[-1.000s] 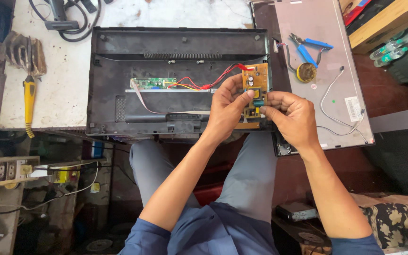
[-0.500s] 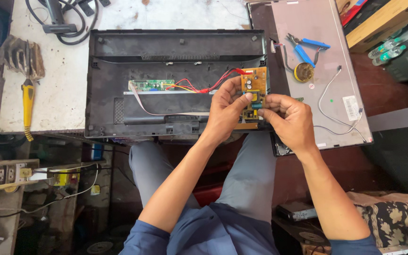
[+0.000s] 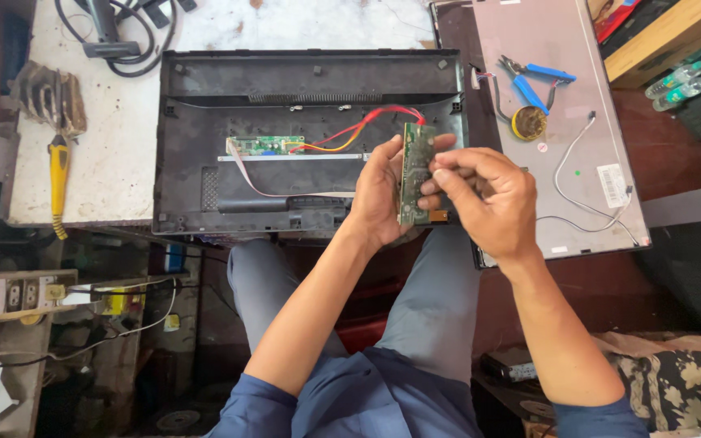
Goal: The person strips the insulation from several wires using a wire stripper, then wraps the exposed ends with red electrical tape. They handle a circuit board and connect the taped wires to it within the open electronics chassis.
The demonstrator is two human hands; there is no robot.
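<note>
Bench: white, pretty scuffed worktop (image 3: 107, 138) seen from above, dark cluttered floor below it, person sitting with knees under the edge.
Shell: black plastic monitor back (image 3: 204, 122) lying open on the bench, inside facing up.
Small board: green one (image 3: 265, 146) sits in the middle of the shell, with a flat ribbon trailing off under it.
Wires: red and yellow bundle (image 3: 359, 130) runs from the small board over to the board in hand.
Board: long green circuit board (image 3: 414, 174) held up on edge, just above the shell's right end, between both hands.
Left hand: left hand (image 3: 383, 195) wraps the board from the left, thumb behind, fingers curled against its edge.
Right hand: right hand (image 3: 488, 195) comes in from the right, fingertips (image 3: 436, 174) bunched and pressed on the board's face, pinching it.
Panel: grey screen panel (image 3: 561, 49) lies face down to the right, touching the shell.
On the panel: blue pliers (image 3: 537, 81), a round solder tin (image 3: 529, 123) just beside them, and a loose white cable (image 3: 569, 162).
Left side: yellow-handled tool (image 3: 58, 182) near the bench edge, black cable coil (image 3: 115, 36) at the top.
Lower left: power strip (image 3: 10, 296) on a low shelf.
</note>
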